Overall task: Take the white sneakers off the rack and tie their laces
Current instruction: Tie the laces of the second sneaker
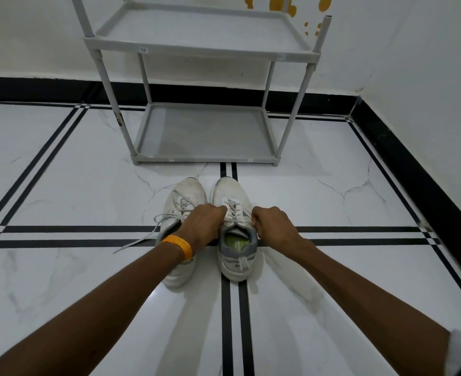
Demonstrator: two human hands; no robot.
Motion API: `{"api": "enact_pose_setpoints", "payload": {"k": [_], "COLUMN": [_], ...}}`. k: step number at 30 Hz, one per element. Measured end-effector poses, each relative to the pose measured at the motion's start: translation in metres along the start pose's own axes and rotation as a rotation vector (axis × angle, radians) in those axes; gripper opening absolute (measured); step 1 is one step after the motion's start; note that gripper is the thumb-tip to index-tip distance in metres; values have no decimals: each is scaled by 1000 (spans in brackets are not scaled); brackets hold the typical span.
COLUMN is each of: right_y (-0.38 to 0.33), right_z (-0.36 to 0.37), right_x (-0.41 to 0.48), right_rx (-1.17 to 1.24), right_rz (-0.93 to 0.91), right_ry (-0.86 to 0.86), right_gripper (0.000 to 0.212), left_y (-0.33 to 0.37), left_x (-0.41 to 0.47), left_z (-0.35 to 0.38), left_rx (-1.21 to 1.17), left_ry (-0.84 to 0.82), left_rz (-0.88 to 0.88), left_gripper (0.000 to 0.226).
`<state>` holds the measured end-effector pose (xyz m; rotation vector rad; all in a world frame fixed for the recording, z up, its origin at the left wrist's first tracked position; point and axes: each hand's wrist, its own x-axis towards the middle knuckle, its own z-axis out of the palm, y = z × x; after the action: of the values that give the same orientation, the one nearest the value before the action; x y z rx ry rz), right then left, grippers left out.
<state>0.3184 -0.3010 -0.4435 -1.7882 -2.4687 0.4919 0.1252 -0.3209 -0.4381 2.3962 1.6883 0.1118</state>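
Observation:
Two white sneakers stand side by side on the floor, toes pointing at the rack. The right sneaker (234, 256) has a grey collar and green insole. My left hand (202, 226) and my right hand (272, 226) each pinch an end of its lace (233, 213), one on either side of the tongue. The left sneaker (190, 192) is partly hidden under my left wrist, which wears an orange band. Its loose lace (139, 241) trails out to the left across the tiles.
A grey two-shelf rack (204, 158) stands bare against the wall just beyond the sneakers. The floor is white marble tile with black stripes. A black skirting and white wall (413, 164) close in on the right.

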Motion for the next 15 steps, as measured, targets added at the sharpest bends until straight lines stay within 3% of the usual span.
{"api": "enact_pose_setpoints", "payload": {"k": [6, 10, 13, 15], "right_y": [5, -1, -13, -18], "right_z": [-19, -46, -54, -46], "right_x": [2, -1, 2, 3], "right_rx": [183, 615, 919, 1112], "right_rz": [156, 219, 260, 266], "right_ry": [-93, -209, -202, -164], "right_gripper": [17, 22, 23, 20], "left_y": [-5, -5, -6, -8], "left_x": [-7, 0, 8, 10], "left_z": [-2, -34, -54, -55], "left_rx": [-92, -146, -370, -582], "left_ry": [62, -83, -248, -213], "left_rz": [-131, -246, -263, -290], "left_gripper": [12, 23, 24, 25]}}
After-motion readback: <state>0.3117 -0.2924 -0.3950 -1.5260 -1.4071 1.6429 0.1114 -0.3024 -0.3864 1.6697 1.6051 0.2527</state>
